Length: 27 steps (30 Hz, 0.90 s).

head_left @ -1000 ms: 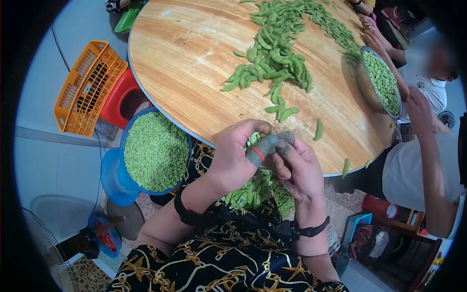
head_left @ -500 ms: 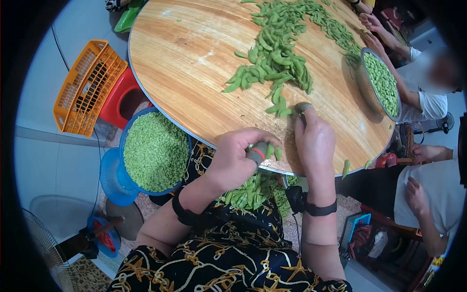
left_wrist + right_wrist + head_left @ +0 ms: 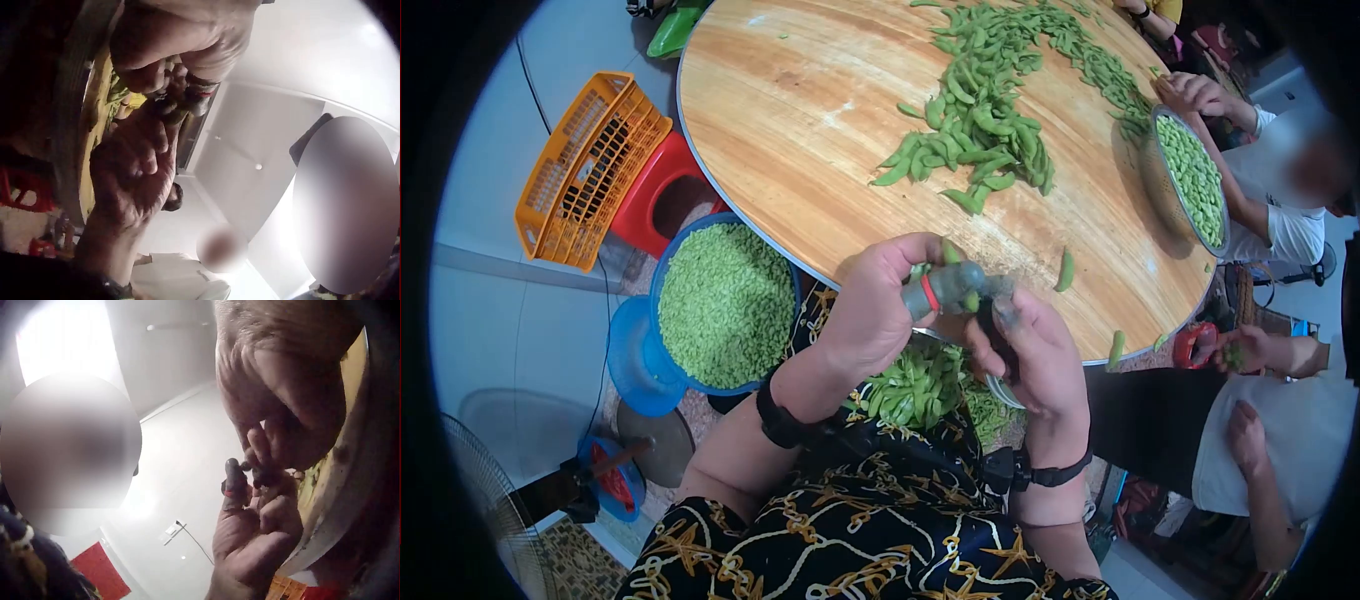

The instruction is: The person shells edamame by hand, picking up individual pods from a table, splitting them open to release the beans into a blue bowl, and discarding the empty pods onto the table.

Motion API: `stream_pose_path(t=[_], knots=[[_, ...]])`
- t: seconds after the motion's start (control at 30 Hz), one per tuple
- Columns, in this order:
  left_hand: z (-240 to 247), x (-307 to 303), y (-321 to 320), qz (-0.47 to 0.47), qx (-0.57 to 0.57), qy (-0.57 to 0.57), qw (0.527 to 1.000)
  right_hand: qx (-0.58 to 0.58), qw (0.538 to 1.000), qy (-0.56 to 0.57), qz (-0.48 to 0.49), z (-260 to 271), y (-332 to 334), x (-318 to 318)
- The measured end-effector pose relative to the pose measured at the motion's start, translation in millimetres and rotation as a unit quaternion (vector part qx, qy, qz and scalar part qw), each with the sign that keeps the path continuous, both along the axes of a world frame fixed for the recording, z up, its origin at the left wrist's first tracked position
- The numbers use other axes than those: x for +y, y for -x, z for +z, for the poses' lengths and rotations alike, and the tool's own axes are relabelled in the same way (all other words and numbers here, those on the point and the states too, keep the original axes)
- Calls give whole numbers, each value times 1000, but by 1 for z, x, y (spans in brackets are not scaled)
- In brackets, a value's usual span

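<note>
My left hand (image 3: 868, 312), a grey covering with a red band on one finger, curls round green pods (image 3: 951, 252) above the table's near edge. My right hand (image 3: 1045, 350) has its dark-covered fingertips pinched against a pod (image 3: 972, 300) at the left fingertips. In the left wrist view the left hand (image 3: 187, 37) is above the right hand (image 3: 134, 169); the right wrist view has the right hand (image 3: 281, 381) above the left hand (image 3: 253, 544). Fingers partly hide the pods. Loose pods (image 3: 990, 140) lie heaped on the round table (image 3: 800, 130).
A blue basin of shelled beans (image 3: 725, 305) stands left of my lap, near a red stool (image 3: 640, 205) and an orange crate (image 3: 585, 170). Leafy green pods (image 3: 915, 385) lie below my hands. A metal bowl of beans (image 3: 1190, 175) and other people are at the right.
My right hand has come back from the table to the left hand. A few pods at the near end of the heap have gone from the table. The view has shifted slightly.
</note>
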State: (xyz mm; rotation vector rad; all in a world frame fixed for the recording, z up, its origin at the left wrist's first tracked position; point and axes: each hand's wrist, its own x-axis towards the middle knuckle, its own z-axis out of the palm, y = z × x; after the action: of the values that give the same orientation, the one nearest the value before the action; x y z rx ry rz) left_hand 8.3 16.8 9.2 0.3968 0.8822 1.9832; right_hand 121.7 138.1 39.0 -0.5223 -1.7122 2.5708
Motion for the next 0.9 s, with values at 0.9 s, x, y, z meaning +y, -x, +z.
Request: stream_pose_path(t=[0.9], knots=[[5, -1, 0, 16, 151, 100, 983, 3, 975, -204, -86, -15, 6, -15]])
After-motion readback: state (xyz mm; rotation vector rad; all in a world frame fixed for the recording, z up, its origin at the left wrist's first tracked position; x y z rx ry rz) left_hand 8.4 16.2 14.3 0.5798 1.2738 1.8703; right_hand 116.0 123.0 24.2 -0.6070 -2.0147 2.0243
